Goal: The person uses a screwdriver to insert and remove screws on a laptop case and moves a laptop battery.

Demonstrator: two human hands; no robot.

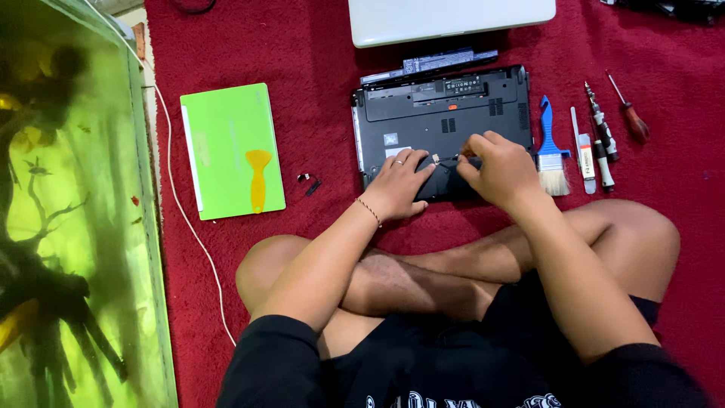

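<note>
Black plastic, the underside of an upturned laptop (pixel 442 121) lies on the red carpet (pixel 317 53) at upper centre of the frame, base up so its panels and vents face the person seated cross-legged before it. The left hand (pixel 398 185) rests flat on its near edge, fingers spread, seemingly to steady it. The right hand (pixel 498 170) is curled, pinching a slim dark-handled tool (pixel 449 159) whose tip meets the case near a small pale label; whether it turns a screw I cannot tell. A long black battery (pixel 438 63) lies just behind the laptop, with a white closed laptop (pixel 449 19) beyond it at the top edge. Right of the case, laid side by side within reach, are a blue-handled brush (pixel 551 151), a pale flat tube (pixel 585 159), a black-and-white driver (pixel 602 136) and a red-handled screwdriver (pixel 630 117). Left of centre sits a green rectangular board (pixel 226 143) carrying a yellow plastic pry tool (pixel 258 177), with small black parts (pixel 308 183) beside it. A glass aquarium (pixel 68 227) fills the left edge.
</note>
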